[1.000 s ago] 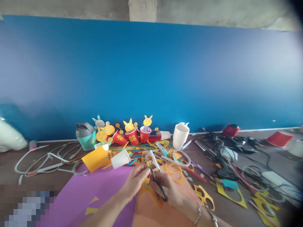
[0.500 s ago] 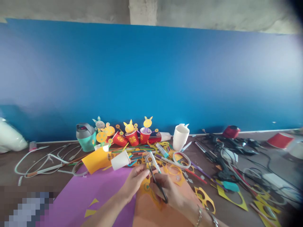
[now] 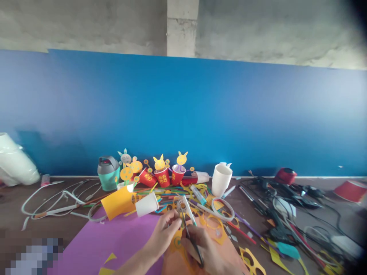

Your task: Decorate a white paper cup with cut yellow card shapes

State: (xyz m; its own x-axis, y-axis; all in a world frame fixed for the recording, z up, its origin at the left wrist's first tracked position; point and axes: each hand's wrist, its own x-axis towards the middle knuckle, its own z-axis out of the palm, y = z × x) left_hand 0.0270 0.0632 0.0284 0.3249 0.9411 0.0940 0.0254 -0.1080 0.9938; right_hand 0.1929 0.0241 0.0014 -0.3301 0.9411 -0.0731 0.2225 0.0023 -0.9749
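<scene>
My right hand (image 3: 200,242) is wrapped around a pair of black-handled scissors (image 3: 196,248), with the blades pointing up and away. Close beside it, my left hand (image 3: 164,233) pinches thumb against fingers at the blade tips; what lies in that pinch is too small to make out. Under both hands is an orange sheet (image 3: 172,265), with a yellow paper piece bearing a green ring (image 3: 177,241) on it. A purple sheet (image 3: 114,236) lies to the left, holding small yellow scraps (image 3: 110,258). A white marker (image 3: 189,210) lies just beyond the scissors.
Red paper cups (image 3: 162,178) with yellow paper animal figures stand along the blue wall (image 3: 183,110). A tipped white cup (image 3: 146,204), a yellow sheet (image 3: 117,202) and a tape ring (image 3: 223,209) lie ahead. To the right are a black glue gun (image 3: 282,229) and tangled cables.
The camera view has tilted up, so the table sits lower in the picture. Both hands stay together over the orange sheet, the scissors still in the right hand.
</scene>
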